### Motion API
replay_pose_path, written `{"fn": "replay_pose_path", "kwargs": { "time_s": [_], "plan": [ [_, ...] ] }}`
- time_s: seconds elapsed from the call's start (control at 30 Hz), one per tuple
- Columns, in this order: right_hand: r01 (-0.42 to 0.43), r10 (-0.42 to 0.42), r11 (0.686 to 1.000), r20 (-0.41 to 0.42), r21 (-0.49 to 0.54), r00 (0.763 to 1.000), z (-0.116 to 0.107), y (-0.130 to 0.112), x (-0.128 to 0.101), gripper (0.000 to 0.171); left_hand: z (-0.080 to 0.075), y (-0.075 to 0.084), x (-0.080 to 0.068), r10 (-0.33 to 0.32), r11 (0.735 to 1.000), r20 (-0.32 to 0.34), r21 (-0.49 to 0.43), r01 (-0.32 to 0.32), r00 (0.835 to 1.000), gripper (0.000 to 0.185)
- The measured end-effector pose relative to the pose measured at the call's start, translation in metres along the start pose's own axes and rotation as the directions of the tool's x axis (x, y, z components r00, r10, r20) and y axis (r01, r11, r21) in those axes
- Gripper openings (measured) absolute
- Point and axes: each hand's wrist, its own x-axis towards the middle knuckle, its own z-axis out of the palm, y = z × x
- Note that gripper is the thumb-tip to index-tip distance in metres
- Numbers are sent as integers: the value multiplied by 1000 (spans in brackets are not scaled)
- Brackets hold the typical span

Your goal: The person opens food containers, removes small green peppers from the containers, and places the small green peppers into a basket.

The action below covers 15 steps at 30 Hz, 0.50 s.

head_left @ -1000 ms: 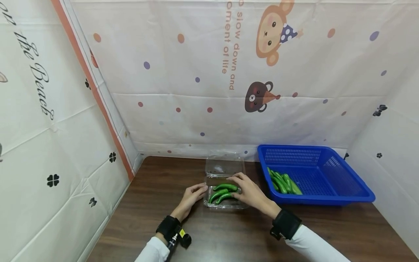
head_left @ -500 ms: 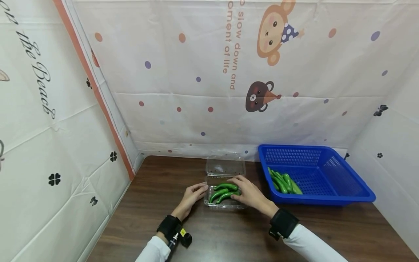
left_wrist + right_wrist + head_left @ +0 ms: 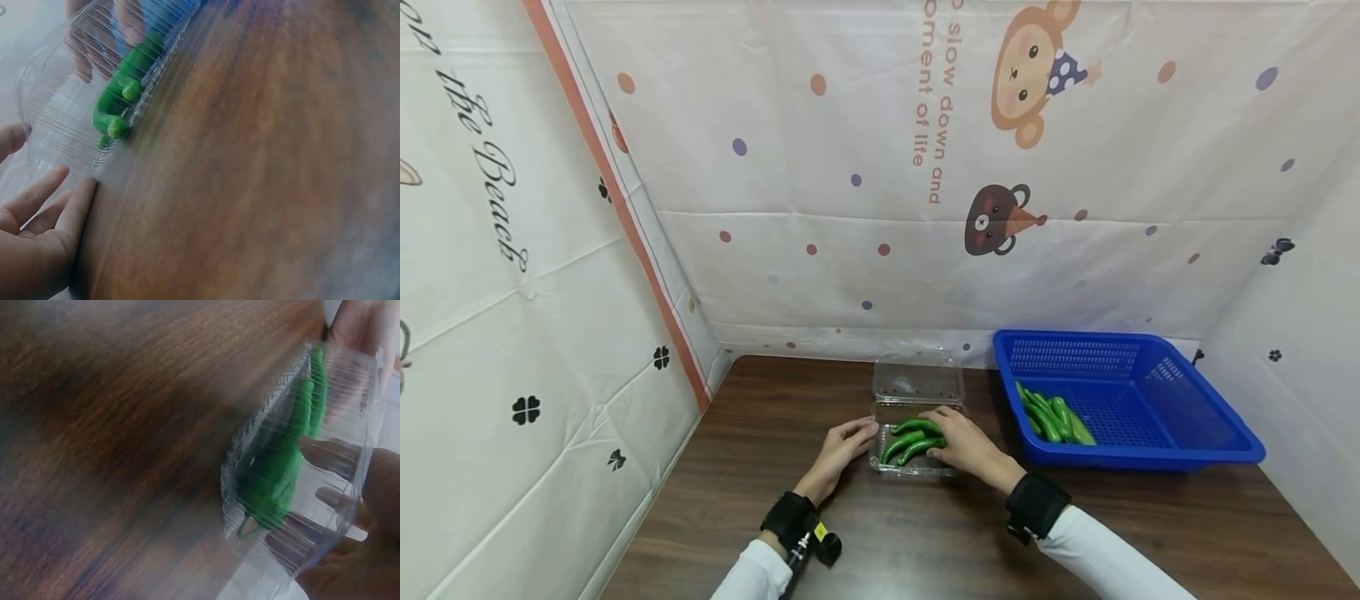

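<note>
Clear clamshell box (image 3: 916, 450), lid open: green peppers (image 3: 910, 440) inside, right hand (image 3: 967, 442) spread over them; left hand (image 3: 842, 450) relaxed at its side. Blue basket (image 3: 1157, 392): more peppers (image 3: 1054, 419). Backdrop lettering (image 3: 936, 100) read "slow down and".

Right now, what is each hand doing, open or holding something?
Left hand: open, fingers against the clear box.
Right hand: open, fingers resting on the green peppers.
</note>
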Motion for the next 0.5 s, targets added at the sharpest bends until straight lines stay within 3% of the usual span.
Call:
{"fn": "replay_pose_path", "kwargs": {
  "time_s": [0.5],
  "plan": [
    [-24,26,998,46,-60,999,4,-5,4,58,-1,-1,1,-9,1000,4,-3,9,1000,56]
  ]
}}
